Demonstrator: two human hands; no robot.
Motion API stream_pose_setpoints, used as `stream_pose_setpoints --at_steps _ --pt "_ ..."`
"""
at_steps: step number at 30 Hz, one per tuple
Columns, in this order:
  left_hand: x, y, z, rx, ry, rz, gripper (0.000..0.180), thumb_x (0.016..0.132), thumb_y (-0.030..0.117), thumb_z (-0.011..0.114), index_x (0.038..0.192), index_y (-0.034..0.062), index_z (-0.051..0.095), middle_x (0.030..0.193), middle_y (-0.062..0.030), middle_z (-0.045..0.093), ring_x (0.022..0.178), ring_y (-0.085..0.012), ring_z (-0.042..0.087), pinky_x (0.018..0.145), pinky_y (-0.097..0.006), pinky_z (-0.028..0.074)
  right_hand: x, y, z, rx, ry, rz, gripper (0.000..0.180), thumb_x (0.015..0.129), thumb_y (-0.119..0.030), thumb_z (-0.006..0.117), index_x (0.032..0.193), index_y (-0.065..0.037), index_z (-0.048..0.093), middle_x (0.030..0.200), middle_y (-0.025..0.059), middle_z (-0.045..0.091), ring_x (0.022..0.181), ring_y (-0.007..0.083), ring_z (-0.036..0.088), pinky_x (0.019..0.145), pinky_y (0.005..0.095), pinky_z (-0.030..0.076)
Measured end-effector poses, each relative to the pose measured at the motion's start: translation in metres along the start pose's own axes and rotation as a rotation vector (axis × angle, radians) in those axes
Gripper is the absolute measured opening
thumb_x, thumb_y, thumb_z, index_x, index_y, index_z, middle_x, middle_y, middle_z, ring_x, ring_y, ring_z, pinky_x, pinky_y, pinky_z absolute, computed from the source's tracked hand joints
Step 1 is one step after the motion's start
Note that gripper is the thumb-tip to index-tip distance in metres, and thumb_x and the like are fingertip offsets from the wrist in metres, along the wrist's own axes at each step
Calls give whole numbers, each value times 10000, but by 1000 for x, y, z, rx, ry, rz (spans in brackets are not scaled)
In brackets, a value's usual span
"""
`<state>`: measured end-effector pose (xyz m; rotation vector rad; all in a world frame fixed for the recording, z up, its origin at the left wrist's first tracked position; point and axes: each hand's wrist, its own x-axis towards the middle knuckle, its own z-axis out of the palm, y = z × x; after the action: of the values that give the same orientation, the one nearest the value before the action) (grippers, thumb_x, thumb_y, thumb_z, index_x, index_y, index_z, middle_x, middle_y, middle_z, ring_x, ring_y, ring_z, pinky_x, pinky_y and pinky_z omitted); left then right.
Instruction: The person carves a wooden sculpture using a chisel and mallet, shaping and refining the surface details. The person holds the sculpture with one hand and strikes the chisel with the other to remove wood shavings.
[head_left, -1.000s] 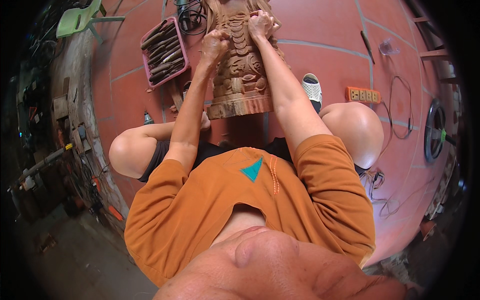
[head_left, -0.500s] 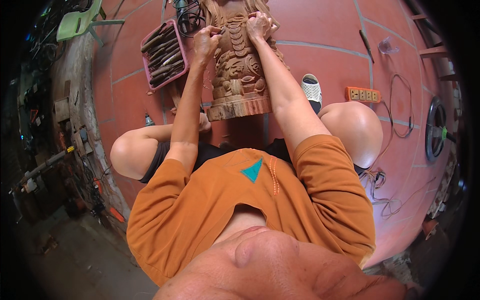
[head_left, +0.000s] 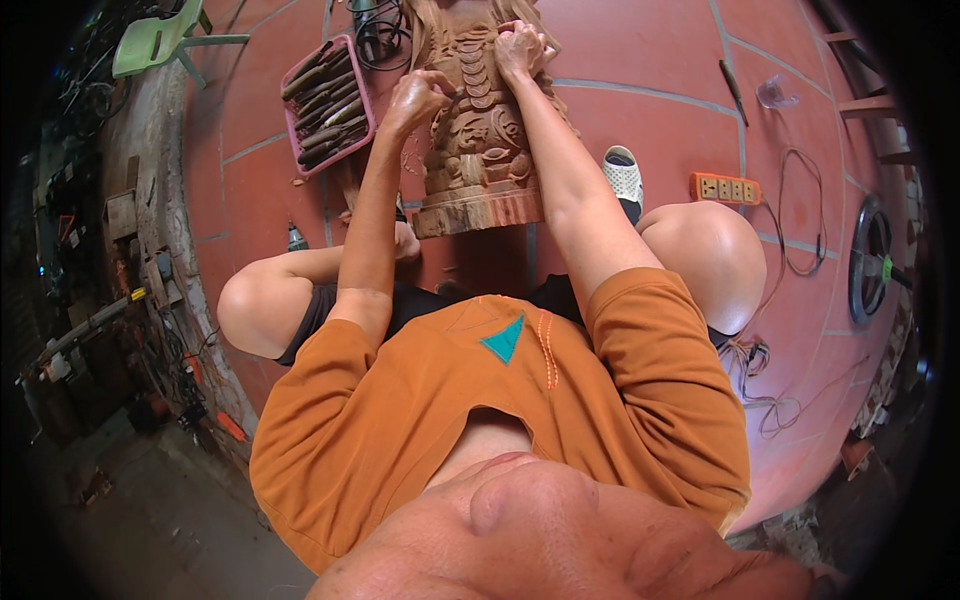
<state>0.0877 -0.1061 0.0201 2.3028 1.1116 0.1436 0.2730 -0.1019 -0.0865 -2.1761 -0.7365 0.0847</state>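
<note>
With the carved wooden piece (head_left: pixel 478 150) at the frame's top centre, the curled right hand (head_left: pixel 521 50) at its upper right would best brace it, the curled left hand (head_left: pixel 420 98) staying light at its left edge; whether either grips anything, I cannot tell.

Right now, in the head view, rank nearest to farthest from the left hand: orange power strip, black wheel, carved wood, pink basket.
1. Carved wood: beside the left hand, on its right.
2. Pink basket: on its left.
3. Orange power strip: well to the right.
4. Black wheel: far right.
</note>
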Motion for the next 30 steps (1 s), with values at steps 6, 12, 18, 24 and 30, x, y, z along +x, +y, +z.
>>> stream_pose_setpoints --at_steps 6,12,18,24,30 --pt "4 12 1 -143 46 -73 260 651 141 703 906 95 726 653 -44 635 598 -153 589 609 -298 477 -2 -3 -3 -1 10 -12 172 783 -197 552 838 -209 714 978 37 658 1015 253 558 901 475 321" --pt "6 -13 7 -176 -75 -49 262 632 145 705 890 110 731 709 -66 653 655 -185 610 656 -321 491 -2 1 -2 32 -3 -22 168 776 -197 560 841 -205 714 978 38 660 1015 253 557 903 473 317" --pt "9 -48 11 209 116 -39 249 651 141 702 891 87 737 694 -59 650 646 -186 598 657 -313 478 -2 0 -1 -1 40 -39 149 770 -203 573 825 -204 712 964 38 659 1003 253 559 895 466 319" --pt "1 -23 -11 -269 44 -110 254 740 131 694 979 45 704 706 -41 656 620 -71 551 544 -223 427 -3 1 1 4 45 -32 137 761 -218 586 813 -202 711 956 34 659 983 248 563 885 458 326" --pt "8 -15 32 -154 408 24 206 750 118 694 944 50 701 708 -75 675 627 -109 614 579 -262 474 0 3 3 -12 86 -65 161 767 -203 556 801 -222 712 926 29 662 965 238 570 875 456 331"
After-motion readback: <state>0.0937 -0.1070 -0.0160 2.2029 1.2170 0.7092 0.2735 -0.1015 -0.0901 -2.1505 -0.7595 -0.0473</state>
